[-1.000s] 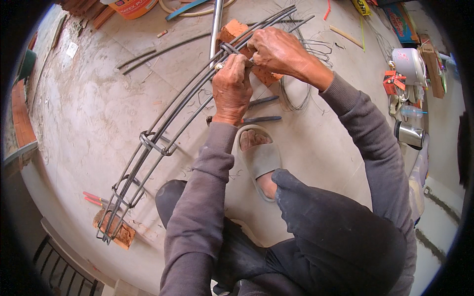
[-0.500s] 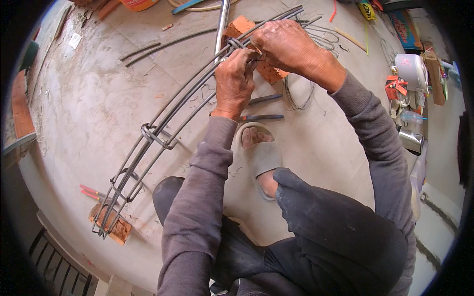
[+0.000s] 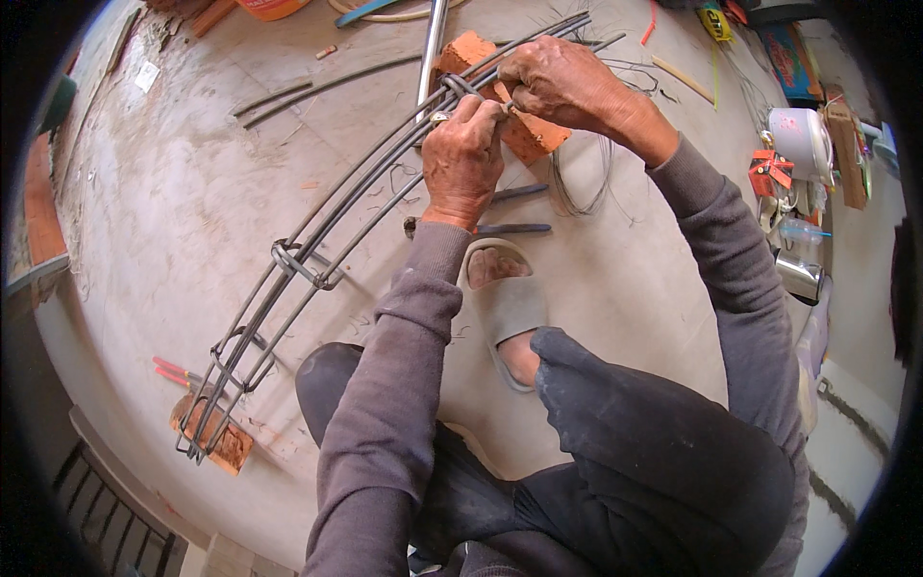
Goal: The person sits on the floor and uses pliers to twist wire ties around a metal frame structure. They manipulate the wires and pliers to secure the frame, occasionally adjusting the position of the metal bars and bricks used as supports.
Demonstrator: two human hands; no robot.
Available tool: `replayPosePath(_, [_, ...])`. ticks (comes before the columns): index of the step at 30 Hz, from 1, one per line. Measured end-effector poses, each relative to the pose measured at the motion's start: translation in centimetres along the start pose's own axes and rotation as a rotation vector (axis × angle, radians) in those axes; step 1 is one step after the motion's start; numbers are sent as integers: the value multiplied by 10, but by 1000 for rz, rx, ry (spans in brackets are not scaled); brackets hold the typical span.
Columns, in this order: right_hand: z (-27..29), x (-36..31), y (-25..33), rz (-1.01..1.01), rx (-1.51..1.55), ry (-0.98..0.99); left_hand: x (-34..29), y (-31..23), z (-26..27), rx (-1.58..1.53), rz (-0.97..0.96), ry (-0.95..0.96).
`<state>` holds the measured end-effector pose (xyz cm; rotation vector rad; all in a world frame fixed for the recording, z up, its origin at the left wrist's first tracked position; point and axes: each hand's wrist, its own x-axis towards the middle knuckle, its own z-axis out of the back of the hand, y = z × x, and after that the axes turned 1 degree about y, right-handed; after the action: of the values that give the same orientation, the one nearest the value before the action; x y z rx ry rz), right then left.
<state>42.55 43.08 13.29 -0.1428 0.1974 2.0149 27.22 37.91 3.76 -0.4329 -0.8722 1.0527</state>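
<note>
A long cage of steel rebar (image 3: 336, 207) with square stirrups (image 3: 306, 264) slants from the lower left to the upper middle, propped on a brick (image 3: 524, 135) at the far end and another brick (image 3: 226, 444) at the near end. My left hand (image 3: 463, 159) is closed in a pinch beside a stirrup at the far end. Facing it, my right hand (image 3: 567, 87) pinches just above the brick. Between the fingertips is a short, thin dark piece that looks like tie wire, mostly hidden by the fingers. Dark tool handles (image 3: 514, 230) lie below my left wrist.
Loose thin wire (image 3: 586, 192) curls right of the far brick. Two loose bars (image 3: 274, 100) and a shiny metal tube (image 3: 433, 48) lie behind the cage. Red-handled pliers (image 3: 173, 370) rest by the near brick. A white pot-like appliance (image 3: 800, 142) and other items line the right.
My hands have drawn slightly apart: the right shifted a little right, and the left wrist moved slightly right. Both still pinch beside the stirrup. The cage has barely moved.
</note>
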Motion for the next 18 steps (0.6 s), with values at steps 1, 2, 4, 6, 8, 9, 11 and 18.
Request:
replayPosePath(1, [-1,-1,-5,8,26,-7,0,-1,-1,-36,-4,-20])
replayPosePath(2, [-3,-1,-10,16,51,-14,1,-2,-2,-72,-8,-39])
replayPosePath(4, [1,-5,-11,62,136,-58,2,-1,-4,-120,2,-74])
replayPosePath(6, [-6,-10,-10,27,188,-73,4,2,-4,-143,30,-107])
replayPosePath(8, [-7,-18,-5,-13,138,-52,5,-1,-4,-171,74,-113])
replayPosePath(9, [-7,-23,1,-17,103,-96,5,-2,-4,-184,96,-117])
replayPosePath(11, [-6,-36,17,-25,33,-186,4,0,-4,-215,95,-123])
replayPosePath(18, [2,-33,50,136,-278,-177,0,6,-4,-113,-41,-104])
